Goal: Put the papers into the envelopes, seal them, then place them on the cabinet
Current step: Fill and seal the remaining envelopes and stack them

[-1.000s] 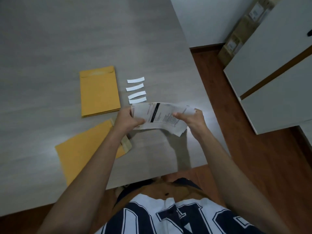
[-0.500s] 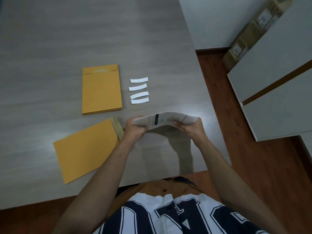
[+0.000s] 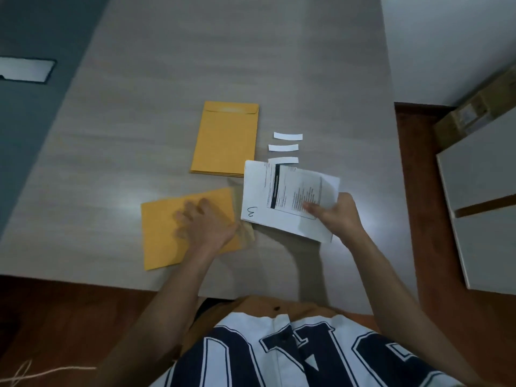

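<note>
White printed papers [image 3: 282,196] sit folded in our right hand [image 3: 336,213], thumb pinching them near their right edge, just above the grey table [image 3: 139,135]. Our left hand [image 3: 206,222] lies flat, fingers spread, on the lone yellow envelope [image 3: 162,233] beside them; the envelope stack [image 3: 226,138] and white strips [image 3: 287,136] lie beyond.

Envelopes, strips and papers laid out on the table [image 3: 167,79]

A stack of envelopes [image 3: 226,139] lies behind a single envelope [image 3: 162,233]; paper strips [image 3: 287,136] sit just right of the stack. The left hand [image 3: 208,224] rests on the single envelope, and the right hand [image 3: 339,212] holds the papers [image 3: 279,196] to its right, overlapping the nearest strip.
</note>
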